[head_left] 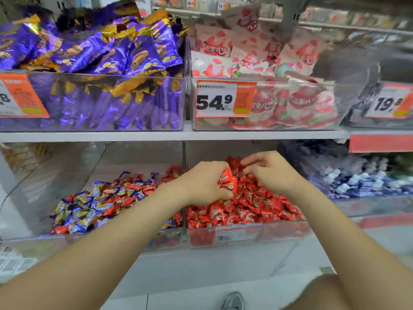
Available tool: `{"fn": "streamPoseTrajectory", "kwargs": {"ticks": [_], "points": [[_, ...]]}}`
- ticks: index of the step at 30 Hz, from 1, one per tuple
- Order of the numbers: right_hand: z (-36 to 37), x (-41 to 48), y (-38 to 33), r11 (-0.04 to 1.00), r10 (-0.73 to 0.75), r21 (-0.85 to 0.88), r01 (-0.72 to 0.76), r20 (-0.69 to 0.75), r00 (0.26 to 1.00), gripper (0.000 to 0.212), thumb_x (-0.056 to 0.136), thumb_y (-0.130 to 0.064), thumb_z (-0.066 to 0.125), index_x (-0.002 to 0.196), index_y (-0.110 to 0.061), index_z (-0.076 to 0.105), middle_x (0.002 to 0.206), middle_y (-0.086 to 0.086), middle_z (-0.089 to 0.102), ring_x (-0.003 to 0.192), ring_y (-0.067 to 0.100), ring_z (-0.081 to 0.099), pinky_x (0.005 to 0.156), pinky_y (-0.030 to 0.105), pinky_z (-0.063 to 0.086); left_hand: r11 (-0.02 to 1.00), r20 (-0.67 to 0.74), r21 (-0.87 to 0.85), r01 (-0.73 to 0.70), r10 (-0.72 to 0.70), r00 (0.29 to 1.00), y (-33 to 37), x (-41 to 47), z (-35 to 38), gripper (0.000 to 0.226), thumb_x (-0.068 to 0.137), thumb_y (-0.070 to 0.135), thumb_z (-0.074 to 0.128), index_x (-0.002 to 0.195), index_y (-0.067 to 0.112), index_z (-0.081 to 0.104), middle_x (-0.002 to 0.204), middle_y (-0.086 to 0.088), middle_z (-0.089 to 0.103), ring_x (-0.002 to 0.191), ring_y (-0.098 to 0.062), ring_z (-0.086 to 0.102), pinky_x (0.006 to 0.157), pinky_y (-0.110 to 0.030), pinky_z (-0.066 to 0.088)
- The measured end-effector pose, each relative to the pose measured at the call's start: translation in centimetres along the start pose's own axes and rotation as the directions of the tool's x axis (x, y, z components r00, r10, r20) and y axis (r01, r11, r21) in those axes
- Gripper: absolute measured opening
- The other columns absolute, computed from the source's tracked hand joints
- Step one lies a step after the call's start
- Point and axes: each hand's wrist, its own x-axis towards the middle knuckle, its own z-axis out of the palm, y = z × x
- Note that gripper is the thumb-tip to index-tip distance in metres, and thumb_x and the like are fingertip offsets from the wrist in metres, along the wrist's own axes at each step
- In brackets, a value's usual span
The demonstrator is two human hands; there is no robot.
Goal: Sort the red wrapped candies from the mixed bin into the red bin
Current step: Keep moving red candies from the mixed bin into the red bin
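Hovering over red bin (245,233) for release | left hand (205,184) fingers clamped red candies (228,181) | right hand (268,173) fingers curled, grip unclear

Glossy, crinkled foil-like wrappers cover the red candies (245,204), heaped in a clear, smooth plastic bin (245,233).

The upper shelf (178,136) caps the reach from above, leaving an open gap between its edge and the candy heaps. A clear upright wall (184,153) parts the mixed bin (67,237) from the red bin (245,233), and the left wrist crosses over it. Low front walls rim both bins. Behind the mixed heap the bin floor lies bare. Both hands crowd the red bin's middle: the left hand (205,182), gripping red candies (228,180), sits just beside the right hand (268,173).
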Motion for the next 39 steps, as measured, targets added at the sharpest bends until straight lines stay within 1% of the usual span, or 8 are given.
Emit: {"fn": "streamPoseTrajectory", "kwargs": {"ticks": [4,8,15,19,24,29,35,39], "points": [[0.3,-0.1,-0.3,0.999,-0.027,-0.042,0.028,0.026,0.999,0.025,0.090,-0.009,0.067,0.095,-0.030,0.079,0.080,-0.005,0.080,0.082,0.016,0.076,0.076,0.031,0.060,0.997,0.044,0.004,-0.079,0.079,0.996,-0.5,0.9,0.2,0.054,0.085,0.036,0.084,0.134,0.029,0.063,0.133,0.003,0.058,0.123,-0.015,0.055,0.108,-0.032,0.042],[1.5,-1.2,-3.2,0.982,-0.144,-0.110,0.152,0.077,0.987,0.027,0.092,-0.012,0.061,0.093,-0.031,0.080,0.078,-0.006,0.078,0.075,0.008,0.073,0.073,0.025,0.059,0.984,-0.197,0.028,-0.175,0.177,0.964,-2.1,-2.2,-1.0,0.017,0.091,0.032,0.072,0.108,0.035,0.072,0.107,0.016,0.065,0.097,0.003,0.059,0.089,-0.018,0.043],[7.5,-3.9,-10.9,0.865,-0.418,-0.128,0.484,0.348,0.839,0.041,0.090,0.001,0.054,0.104,-0.027,0.081,0.091,-0.010,0.078,0.082,-0.002,0.069,0.074,0.006,0.047,0.980,-0.303,-0.144,0.141,-0.179,0.936,-10.1,-9.1,-4.1,0.030,0.087,0.005,0.061,0.093,0.032,0.072,0.087,0.011,0.071,0.076,-0.004,0.064,0.069,-0.014,0.046],[10.6,-2.2,-12.7,0.681,-0.481,-0.310,0.664,0.495,0.724,0.030,0.092,-0.012,0.066,0.115,-0.026,0.079,0.106,-0.008,0.078,0.100,0.013,0.068,0.096,0.031,0.054,0.969,-0.096,0.034,0.245,-0.241,0.966,-13.2,-11.2,-4.2,0.044,0.082,-0.001,0.055,0.107,0.032,0.072,0.101,0.014,0.068,0.080,0.003,0.062,0.075,-0.018,0.048],[14.3,-1.4,-13.4,0.640,-0.383,-0.339,0.689,0.637,0.670,0.026,0.080,-0.030,0.082,0.106,-0.031,0.076,0.086,-0.011,0.071,0.082,0.010,0.064,0.079,0.037,0.060,0.994,0.035,0.016,0.113,-0.113,0.993,-13.4,-12.0,-3.5,0.031,0.084,0.027,0.076,0.110,0.036,0.062,0.103,0.015,0.061,0.090,-0.007,0.059,0.077,-0.018,0.046],[14.7,-0.7,-13.6,0.682,-0.347,-0.334,0.650,0.635,0.690,0.027,0.079,-0.017,0.086,0.104,-0.024,0.078,0.073,-0.009,0.075,0.071,0.000,0.064,0.077,0.032,0.057,0.992,0.058,0.080,0.093,-0.098,0.994,-14.6,-11.2,-2.6,0.048,0.078,0.045,0.088,0.116,0.030,0.063,0.105,0.016,0.063,0.095,-0.006,0.057,0.087,-0.032,0.052],[11.7,-1.0,-14.1,0.741,-0.435,-0.281,0.610,0.492,0.754,0.021,0.083,-0.014,0.071,0.098,-0.026,0.080,0.076,-0.005,0.073,0.068,0.006,0.064,0.064,0.010,0.044,0.990,-0.006,0.033,0.134,-0.134,0.991,-14.4,-11.0,-2.8,0.022,0.077,0.029,0.078,0.095,0.030,0.064,0.091,0.009,0.065,0.080,-0.007,0.060,0.076,-0.040,0.056],[9.6,-1.3,-13.8,0.848,-0.445,-0.150,0.508,0.318,0.837,0.014,0.071,-0.021,0.075,0.082,-0.028,0.075,0.070,-0.004,0.072,0.062,0.005,0.064,0.061,0.017,0.049,0.987,-0.037,-0.049,0.156,-0.158,0.987,-14.1,-11.1,-2.8,0.025,0.089,0.013,0.061,0.106,0.031,0.057,0.106,0.011,0.046,0.088,-0.007,0.056,0.070,-0.017,0.042]]}}
